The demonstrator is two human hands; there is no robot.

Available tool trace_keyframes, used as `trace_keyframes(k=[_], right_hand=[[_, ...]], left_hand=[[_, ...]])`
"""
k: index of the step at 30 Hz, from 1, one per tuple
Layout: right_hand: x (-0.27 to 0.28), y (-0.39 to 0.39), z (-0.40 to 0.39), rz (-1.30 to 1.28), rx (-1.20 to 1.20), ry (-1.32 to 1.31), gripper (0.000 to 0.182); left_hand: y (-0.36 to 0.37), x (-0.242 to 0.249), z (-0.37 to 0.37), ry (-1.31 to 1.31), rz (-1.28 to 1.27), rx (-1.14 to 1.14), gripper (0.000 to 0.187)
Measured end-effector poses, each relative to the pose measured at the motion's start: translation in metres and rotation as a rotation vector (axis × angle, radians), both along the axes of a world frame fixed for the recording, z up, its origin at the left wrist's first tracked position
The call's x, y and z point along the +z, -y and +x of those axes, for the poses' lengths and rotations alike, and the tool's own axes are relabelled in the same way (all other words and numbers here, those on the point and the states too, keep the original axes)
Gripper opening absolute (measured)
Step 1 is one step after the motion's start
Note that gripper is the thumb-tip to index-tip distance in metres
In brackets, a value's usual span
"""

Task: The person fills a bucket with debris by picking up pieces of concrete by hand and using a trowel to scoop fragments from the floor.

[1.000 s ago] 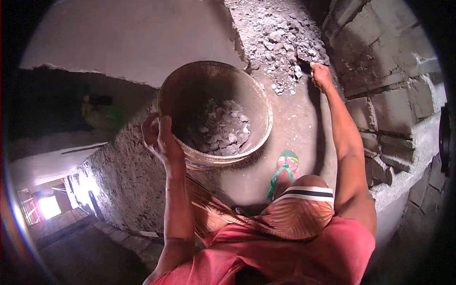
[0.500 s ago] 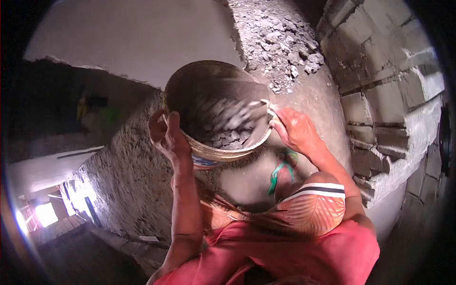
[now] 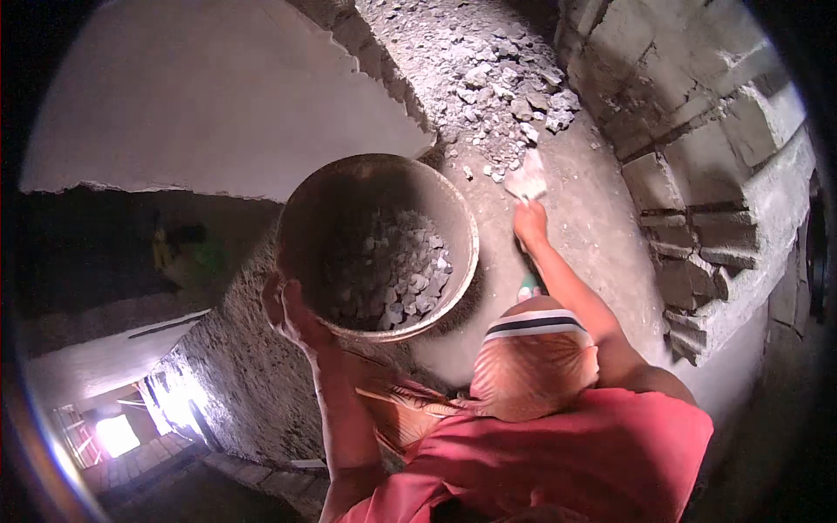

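Observation:
A large round bucket (image 3: 466,283) with a dusty rim holds grey stone rubble (image 3: 405,270). On its left side my left hand (image 3: 301,314) is closed round the rim, with the thumb towards the inside. My right hand (image 3: 530,223) reaches forward over the floor, closed on a pale flat piece (image 3: 527,180). That piece is blurred, so its exact kind does not show. Its far end is at the near edge of a pile of broken stones (image 3: 514,100).
A rough block wall (image 3: 697,192) runs along the right. At the upper left is a pale flat surface (image 3: 218,105) with a broken edge. My knee in patterned shorts (image 3: 532,366) is close behind the bucket. Bright light (image 3: 118,434) enters at the lower left.
My right hand has let go of the bucket's right rim and moved forward to the stones with the pale piece. The bucket is tilted differently, and the rubble, blurred before, now lies still.

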State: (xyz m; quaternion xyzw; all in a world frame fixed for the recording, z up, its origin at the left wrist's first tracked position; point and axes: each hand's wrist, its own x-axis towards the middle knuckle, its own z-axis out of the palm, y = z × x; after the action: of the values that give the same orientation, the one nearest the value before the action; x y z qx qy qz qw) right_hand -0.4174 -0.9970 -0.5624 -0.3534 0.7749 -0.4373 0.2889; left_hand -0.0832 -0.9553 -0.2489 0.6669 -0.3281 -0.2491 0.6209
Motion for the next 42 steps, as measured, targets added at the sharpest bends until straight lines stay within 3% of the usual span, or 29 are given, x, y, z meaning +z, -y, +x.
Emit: trace_keyframes(k=[3,4,5,6,7,11,14,20,26,28,30,33,34,37,40,42], right_hand=[[-0.01,0.119,-0.006,0.216,0.182,-0.087,0.035],[-0.023,0.145,-0.009,0.038,0.204,-0.137,0.038],[-0.049,0.168,-0.022,-0.028,0.324,-0.361,0.037],[0.006,0.173,-0.015,0.103,0.112,0.106,0.036],[0.016,0.18,-0.016,0.069,0.139,0.179,0.035],[-0.005,0.179,-0.022,-0.058,0.078,0.446,0.031],[0.0,0.173,-0.041,0.038,0.159,0.625,0.029],[0.032,0.153,-0.074,0.089,0.242,0.432,0.026],[0.094,0.142,-0.094,0.092,0.21,0.488,0.024],[0.108,0.139,-0.104,0.048,0.331,0.25,0.025],[0.132,0.131,-0.11,0.096,0.356,0.211,0.027],[0.169,0.107,-0.099,-0.118,0.52,-0.131,0.026],[0.198,0.093,-0.089,-0.036,0.596,-0.266,0.033],[0.247,0.04,-0.036,-0.12,0.703,-0.39,0.028],[0.253,-0.001,-0.006,-0.329,0.867,-0.592,0.027],[0.263,-0.015,0.002,-0.394,0.851,-0.541,0.03]], left_hand=[[-0.002,-0.001,0.003,-0.012,0.022,0.011,0.039],[-0.002,-0.001,0.007,0.04,0.025,0.022,0.037],[-0.004,0.001,0.005,0.051,0.018,0.051,0.037],[-0.003,0.004,-0.003,0.053,-0.006,0.027,0.036],[-0.002,0.007,-0.007,0.054,-0.023,0.001,0.036],[0.003,0.006,-0.012,-0.017,-0.013,0.001,0.033],[0.008,0.001,-0.012,0.009,0.001,0.003,0.032],[0.021,0.004,-0.03,-0.064,-0.082,0.007,0.033],[0.029,0.0,-0.034,0.102,-0.015,0.006,0.036],[0.031,-0.002,-0.038,0.034,-0.085,-0.045,0.038],[0.034,-0.002,-0.043,0.014,-0.1,-0.036,0.038],[0.037,-0.002,-0.045,0.011,-0.112,-0.028,0.037],[0.037,-0.002,-0.046,0.028,-0.111,-0.028,0.037],[0.034,0.003,-0.051,0.061,-0.057,0.005,0.037],[0.035,0.001,-0.049,0.089,-0.096,0.011,0.037],[0.033,0.005,-0.048,0.065,-0.106,-0.019,0.037]])
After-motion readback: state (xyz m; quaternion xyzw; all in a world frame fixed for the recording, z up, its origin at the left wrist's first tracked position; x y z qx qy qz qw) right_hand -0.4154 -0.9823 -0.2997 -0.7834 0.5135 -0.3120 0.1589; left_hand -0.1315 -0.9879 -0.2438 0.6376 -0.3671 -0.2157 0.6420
